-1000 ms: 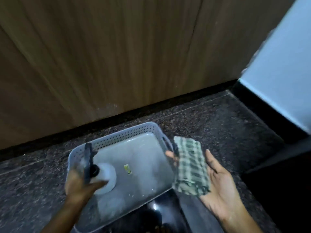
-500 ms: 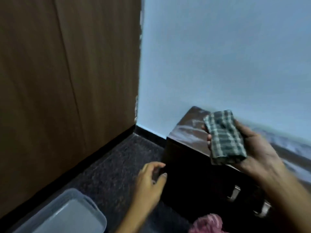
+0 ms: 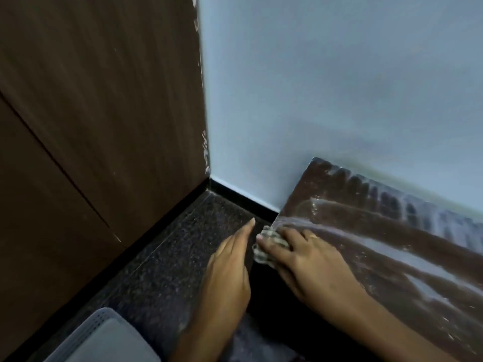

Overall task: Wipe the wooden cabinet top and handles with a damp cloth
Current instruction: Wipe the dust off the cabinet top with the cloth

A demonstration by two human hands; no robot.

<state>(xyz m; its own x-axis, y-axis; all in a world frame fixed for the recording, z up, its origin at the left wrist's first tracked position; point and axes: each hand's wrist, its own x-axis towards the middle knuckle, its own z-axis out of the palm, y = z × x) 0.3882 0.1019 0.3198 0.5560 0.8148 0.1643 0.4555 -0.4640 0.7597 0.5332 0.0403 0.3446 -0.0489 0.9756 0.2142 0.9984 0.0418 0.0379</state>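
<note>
At the near left corner of the wooden cabinet top, the right hand lay palm down w/ the checked cloth bunched under it, fingers curled over and pressed on the cloth, which stuck out past the fingertips at the top's left edge. Cabinet top was dark brown & glossy, w/ pale wet-looking streaks running along it and a scalloped dusty band by the wall. Left hand was just beside the right, to its left, over the cabinet's dark side; fingers straight and together, index pointing up toward the corner, holding nothing. Whether it touched the cabinet side couldn't be told. Dark speckled floor ran left of the cabinet to a brown wood-grain panel; pale blue wall behind, black skirting at its foot. Grey perforated plastic basket sat at bottom left on the floor, well apart from both hands. Cabinet handles weren't in view
</note>
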